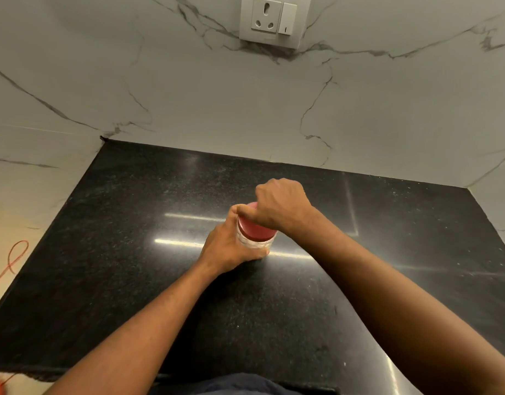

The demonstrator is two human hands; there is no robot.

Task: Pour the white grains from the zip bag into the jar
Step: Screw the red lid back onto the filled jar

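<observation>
The black stone bench (131,252) fills the view. Near its middle stands the clear jar (255,243), white inside. The left hand (231,246) wraps its body; the right hand (280,206) clasps its red lid (255,228).

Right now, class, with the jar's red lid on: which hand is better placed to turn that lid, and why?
The right hand: it is closed over the red lid from above, while the left hand wraps the jar body, steadying it on the counter.
</observation>
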